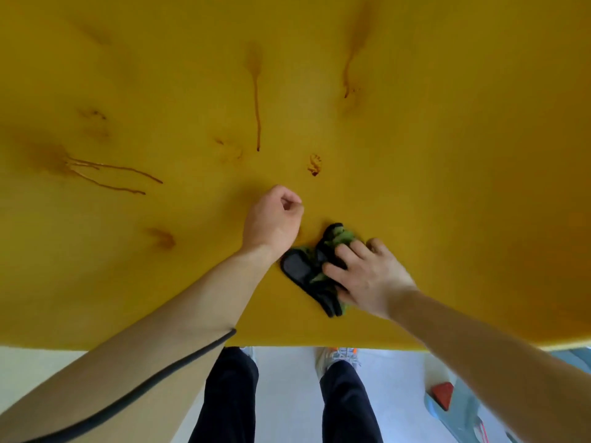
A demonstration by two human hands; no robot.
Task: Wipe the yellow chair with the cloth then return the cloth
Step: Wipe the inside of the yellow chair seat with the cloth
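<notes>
The yellow chair fills most of the view as a broad yellow surface with several brown stains and drip streaks. A crumpled green and black cloth lies on it near the front edge. My right hand presses down on the cloth's right side, fingers spread over it. My left hand rests just left of the cloth, curled into a loose fist with nothing in it, knuckles on the yellow surface.
The chair's front edge runs across the view at the bottom. Below it are my dark trousers and light shoes on a pale floor. A blue object with a red piece sits on the floor at lower right.
</notes>
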